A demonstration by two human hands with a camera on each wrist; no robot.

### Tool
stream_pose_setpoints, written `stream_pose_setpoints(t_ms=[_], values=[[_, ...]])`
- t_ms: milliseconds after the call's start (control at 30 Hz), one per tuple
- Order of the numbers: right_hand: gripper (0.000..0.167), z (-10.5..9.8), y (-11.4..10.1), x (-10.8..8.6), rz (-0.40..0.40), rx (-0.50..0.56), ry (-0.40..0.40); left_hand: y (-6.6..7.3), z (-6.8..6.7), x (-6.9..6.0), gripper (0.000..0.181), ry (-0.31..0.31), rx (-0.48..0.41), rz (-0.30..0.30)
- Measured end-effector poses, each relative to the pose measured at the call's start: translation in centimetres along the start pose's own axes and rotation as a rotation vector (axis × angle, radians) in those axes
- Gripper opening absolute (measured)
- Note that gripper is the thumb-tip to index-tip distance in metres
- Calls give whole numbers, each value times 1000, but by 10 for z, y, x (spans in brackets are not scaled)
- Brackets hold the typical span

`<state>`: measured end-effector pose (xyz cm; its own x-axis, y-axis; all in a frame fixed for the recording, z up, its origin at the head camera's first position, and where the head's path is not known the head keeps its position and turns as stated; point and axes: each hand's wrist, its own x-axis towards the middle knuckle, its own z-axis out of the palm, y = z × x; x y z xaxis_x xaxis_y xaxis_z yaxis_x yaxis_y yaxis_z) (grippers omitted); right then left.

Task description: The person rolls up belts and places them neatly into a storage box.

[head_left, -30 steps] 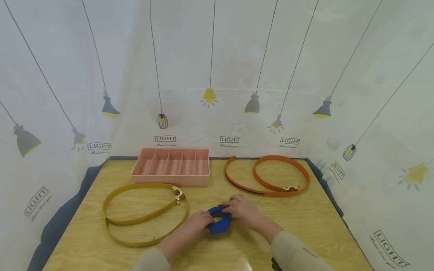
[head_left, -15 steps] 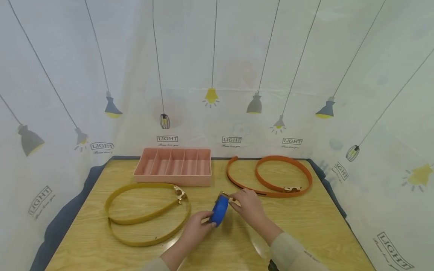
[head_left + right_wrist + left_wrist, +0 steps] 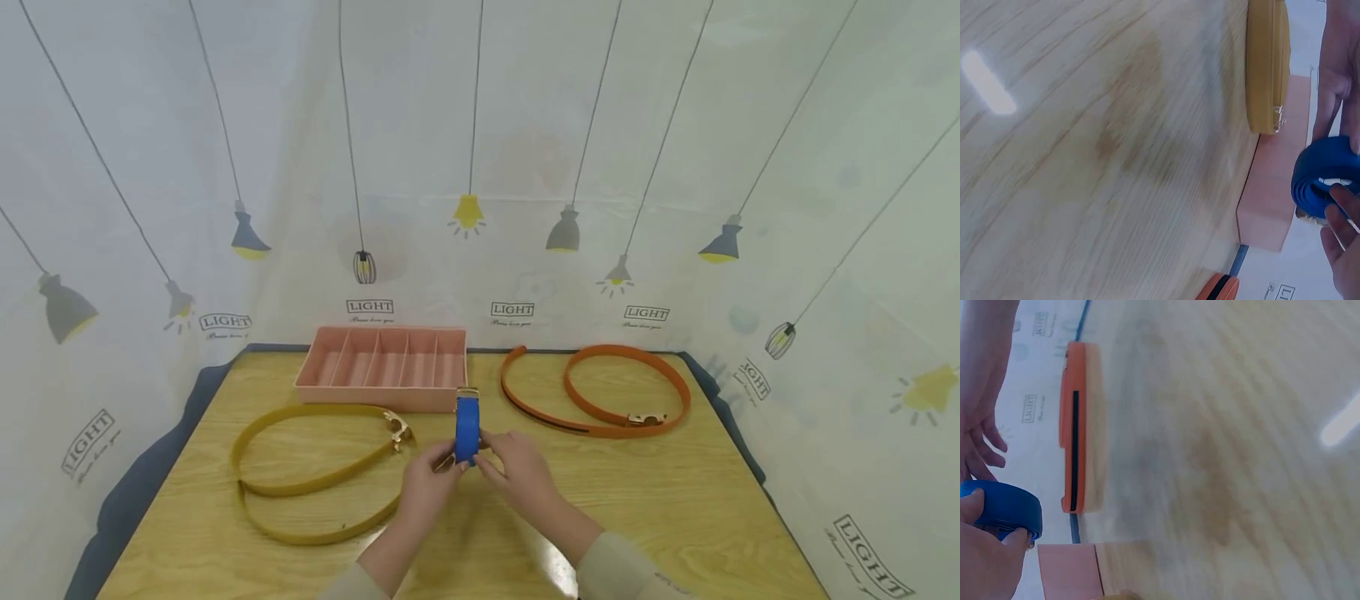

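A blue belt (image 3: 467,429), wound into a tight coil with a gold-coloured buckle at its top, is held upright over the table. My left hand (image 3: 427,492) grips the lower left of the coil; the left wrist view shows thumb and fingers pressed on the blue belt (image 3: 1013,509). From the right, my right hand (image 3: 527,479) pinches the lower part with thumb and fingers. In the right wrist view the layered side of the roll faces the camera, and fingers of the right hand (image 3: 1344,231) reach to its hollow middle.
A pink tray (image 3: 382,398) with several compartments stands at the back left. In front of it a yellow belt (image 3: 303,489) lies in loose loops. An orange belt (image 3: 626,348) lies loosely curled at the back right of the wooden table (image 3: 660,517). Printed sheeting surrounds the table.
The blue coil was low and tilted, its opening facing up; it is now lifted upright, farther forward and slightly left, buckle on top. Both hands have come closer together around its lower part.
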<state>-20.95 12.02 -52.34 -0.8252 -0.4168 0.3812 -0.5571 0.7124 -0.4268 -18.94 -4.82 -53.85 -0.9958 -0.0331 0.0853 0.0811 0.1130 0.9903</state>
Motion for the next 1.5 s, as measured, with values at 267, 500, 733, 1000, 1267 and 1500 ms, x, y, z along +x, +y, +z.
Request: stream_pose_setpoints(t_ms=[267,500,733,1000,1267,1500], values=[[30,16,-15,29,101,155,96,8,-9,30,37,82,42,-13],[25,28,-17,58,109,123,208,15,-15,60,33,129,7,8],[27,38,-13,82,146,129,262,17,-18,86,34,175,90,12],[32,42,-6,104,265,194,249,21,-10,111,29,204,147,53],[20,42,6,120,283,207,198,18,2,123,28,315,104,45],[28,46,14,132,318,189,109,6,5,137,25,347,179,51]])
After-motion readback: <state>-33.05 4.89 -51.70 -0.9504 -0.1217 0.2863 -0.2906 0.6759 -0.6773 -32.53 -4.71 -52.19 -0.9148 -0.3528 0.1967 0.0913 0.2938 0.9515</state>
